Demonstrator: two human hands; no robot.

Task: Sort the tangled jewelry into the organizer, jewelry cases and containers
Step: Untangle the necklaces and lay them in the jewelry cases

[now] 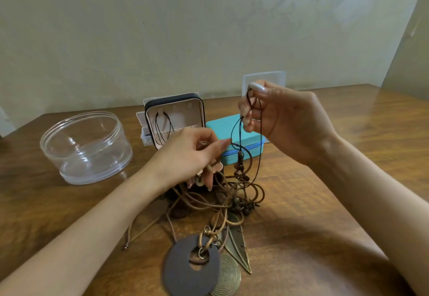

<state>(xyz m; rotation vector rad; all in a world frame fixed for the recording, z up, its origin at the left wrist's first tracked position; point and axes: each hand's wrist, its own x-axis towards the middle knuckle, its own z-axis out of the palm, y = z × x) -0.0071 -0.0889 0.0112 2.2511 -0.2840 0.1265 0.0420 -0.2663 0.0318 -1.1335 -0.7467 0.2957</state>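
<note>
Pinching black cord (255, 119) high, right hand (287, 119) lifts it off tangle (222, 193) so knots show. Left hand (190, 154) fingers grip strands above tangle. Open case (174, 121) waits just behind.

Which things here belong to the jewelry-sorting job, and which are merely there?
Job: black cord, right hand, left hand, tangle, open case, teal case, clear tub.
Merely there: table, wall.

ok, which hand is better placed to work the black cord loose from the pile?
Left, probably. The left hand sits low at the tangle, fingertips by the black cord. The right hand is pinching that cord's top, holding it taut.
</note>
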